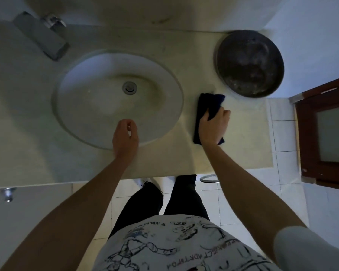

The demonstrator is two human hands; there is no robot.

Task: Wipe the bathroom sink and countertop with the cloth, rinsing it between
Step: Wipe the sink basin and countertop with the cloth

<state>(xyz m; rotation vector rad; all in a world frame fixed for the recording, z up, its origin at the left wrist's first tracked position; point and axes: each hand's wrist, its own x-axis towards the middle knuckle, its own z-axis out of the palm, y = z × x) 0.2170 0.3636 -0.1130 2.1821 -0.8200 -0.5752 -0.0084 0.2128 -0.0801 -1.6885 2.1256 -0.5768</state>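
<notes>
On pale countertop (243, 137), right hand (213, 126) presses dark cloth (207, 106); white tiled floor (282, 133).

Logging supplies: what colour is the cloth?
Dark navy blue, nearly black; the cloth lies under the right hand, seen in the head view.

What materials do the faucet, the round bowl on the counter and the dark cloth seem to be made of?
The faucet looks like metal with a brushed grey finish and flat angular faces. The round bowl seems to be dark metal or glazed ceramic; its inside shows dull mottled reflections, so I cannot decide. The cloth under the right hand looks like soft, matte navy fabric that folds, perhaps microfibre.
</notes>
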